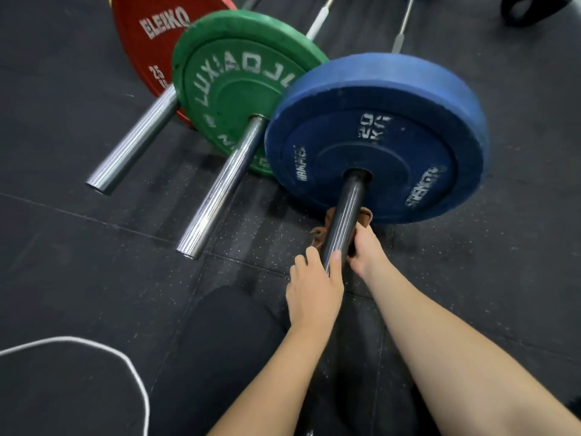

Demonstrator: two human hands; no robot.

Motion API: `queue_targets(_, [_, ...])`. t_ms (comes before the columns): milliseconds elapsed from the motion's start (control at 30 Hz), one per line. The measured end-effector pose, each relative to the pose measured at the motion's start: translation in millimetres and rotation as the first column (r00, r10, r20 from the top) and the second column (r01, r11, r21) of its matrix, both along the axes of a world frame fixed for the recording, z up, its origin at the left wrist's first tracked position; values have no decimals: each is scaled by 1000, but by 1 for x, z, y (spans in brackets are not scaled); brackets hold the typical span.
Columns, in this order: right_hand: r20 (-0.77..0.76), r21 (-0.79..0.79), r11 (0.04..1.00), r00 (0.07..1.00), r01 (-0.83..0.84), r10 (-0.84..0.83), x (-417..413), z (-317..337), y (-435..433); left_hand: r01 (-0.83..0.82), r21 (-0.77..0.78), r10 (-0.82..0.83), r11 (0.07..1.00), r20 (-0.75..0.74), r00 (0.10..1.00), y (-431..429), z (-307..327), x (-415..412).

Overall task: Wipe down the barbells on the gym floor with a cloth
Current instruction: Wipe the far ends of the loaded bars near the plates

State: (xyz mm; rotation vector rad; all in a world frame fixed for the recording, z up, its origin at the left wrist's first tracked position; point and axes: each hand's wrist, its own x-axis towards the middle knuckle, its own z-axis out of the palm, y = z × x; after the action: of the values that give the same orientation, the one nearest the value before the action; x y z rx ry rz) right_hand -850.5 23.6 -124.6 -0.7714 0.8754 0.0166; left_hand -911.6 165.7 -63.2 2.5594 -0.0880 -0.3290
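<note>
Three barbells lie side by side on the black rubber floor. The nearest carries a blue 20 kg plate (393, 140), and its dark sleeve (344, 212) points toward me. My left hand (314, 287) grips the near end of that sleeve, thumb on top. My right hand (364, 250) reaches under the sleeve and holds a brown cloth (320, 234) against it; cloth shows on both sides of the bar. The middle barbell has a green plate (232, 99) and a chrome sleeve (220, 190). The far one has a red plate (147, 42) and a chrome sleeve (132, 143).
My knee in black trousers (226, 335) is bent on the floor below the left hand. A white cord (103, 347) curves over the floor at lower left. A black plate (528, 9) lies at the top right corner. Thin bar shafts (320, 18) run away behind the plates.
</note>
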Motion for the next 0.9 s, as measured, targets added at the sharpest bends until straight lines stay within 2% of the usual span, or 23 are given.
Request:
queue_targets(133, [-97, -22, 1000, 995, 9, -11, 10, -4, -3, 1, 21, 0, 1000, -38, 999, 1, 5, -1])
queue_targets(267, [-64, -57, 997, 997, 46, -50, 30, -7, -13, -7, 17, 7, 1000, -38, 999, 1, 5, 2])
queue_targets(333, [-45, -17, 997, 996, 80, -80, 37, -4, -13, -4, 20, 5, 1000, -41, 999, 0, 1, 2])
queue_targets(500, [-36, 64, 998, 999, 19, -17, 25, 7, -3, -19, 3, 20, 1000, -43, 999, 1, -1, 3])
queue_targets(600, [33, 123, 992, 999, -18, 14, 6, -2, -7, -22, 4, 22, 1000, -19, 1000, 1, -3, 0])
queue_targets(733, [87, 77, 995, 995, -62, 55, 16, -3, -13, -26, 1, 26, 1000, -30, 999, 1, -5, 2])
queue_targets(833, [2, -1, 1000, 1000, 18, -18, 34, 2, -17, -17, -3, 17, 1000, -53, 998, 1, -4, 2])
queue_targets(900, [6, 6, 1000, 1000, 20, -20, 29, 4, -18, -14, -6, 14, 1000, -51, 999, 2, -4, 1])
